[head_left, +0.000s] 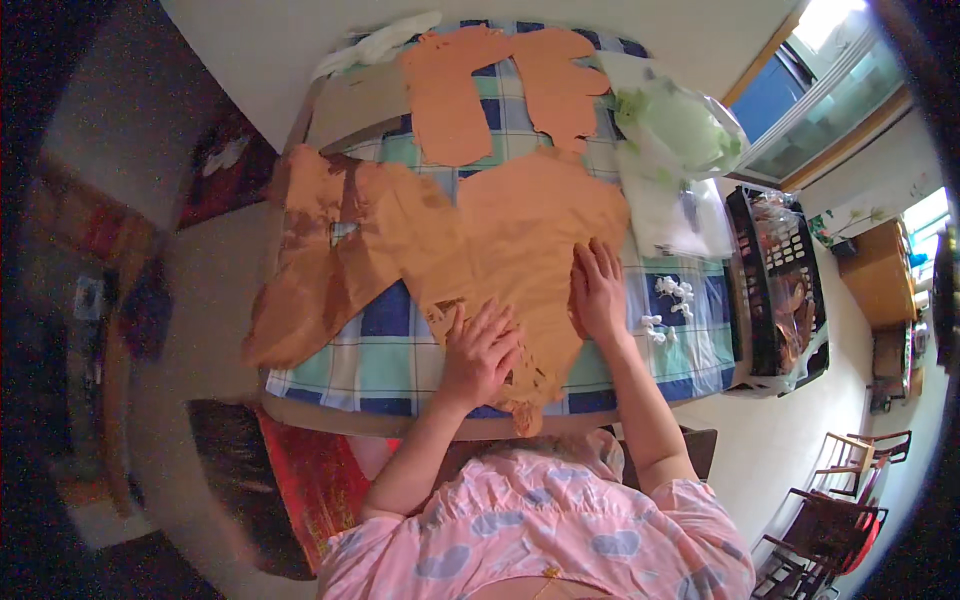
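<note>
Head camera: a large tan sheet (pixel 530 240) of thin, slightly wrinkled material lies spread over the middle of a table covered by a blue, green and white checked cloth (pixel 385 358). Its broad part lies in front of the person, narrowing to a ragged, torn-looking tip at the near table edge, while another part stretches to the left, where darker, shinier brown folds reach toward the table's left side. The left hand (pixel 482 350) rests palm down on the narrowing lower part, its fingers extended and slightly spread, gripping nothing that shows. The right hand (pixel 598 290) lies palm down at the sheet's right edge, fingers straight and close together; whether its thumb pinches the edge cannot be told. Beyond the sheet, two flat orange pieces (pixel 450 110) lie near the far edge of the table, touching each other at the top, with a grey-brown flat piece (pixel 352 108) to their left. Over on the right sit a clear plastic bag with green patches (pixel 685 125), whitish plastic wrapping (pixel 680 220) and, nearer the person, a few small white bits (pixel 673 295). Just beside the table's right side stands a black openwork crate (pixel 745 235) holding plastic-wrapped things.
</note>
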